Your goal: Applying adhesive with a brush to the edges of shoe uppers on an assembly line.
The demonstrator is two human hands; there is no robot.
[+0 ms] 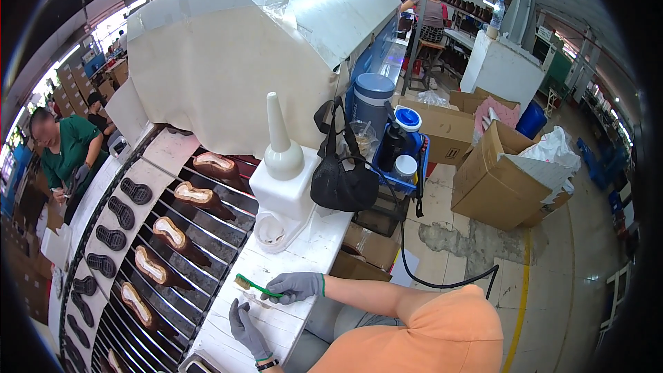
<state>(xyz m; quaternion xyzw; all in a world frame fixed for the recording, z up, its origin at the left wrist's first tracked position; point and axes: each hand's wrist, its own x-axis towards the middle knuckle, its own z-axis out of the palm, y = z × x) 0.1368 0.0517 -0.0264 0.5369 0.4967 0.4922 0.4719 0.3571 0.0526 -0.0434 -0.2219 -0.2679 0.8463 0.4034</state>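
In a grey glove, my right hand [295, 287] is closed on the handle of a green toothbrush-like brush [260, 287], its pale bristles pointing toward the conveyor. My left hand [248, 330], also gloved in grey, is just below it, fingers stretched out and holding nothing. Both hands are over a worn white tabletop [293, 314]. A white plastic dispenser [282, 179] with a tall cone top and a small round cup stands beyond them. Brown shoe uppers [152, 264], pale undersides up, lie across the metal bars of the conveyor. Black soles [110, 237] line the belt beyond.
A large pale hood [228, 62] covers the conveyor's far end. A black bag [343, 179] hangs near the dispenser. Bottles fill a blue crate [404, 173]; cardboard boxes [494, 183] stand on the floor to the right. A person in green [72, 152] works across the conveyor.
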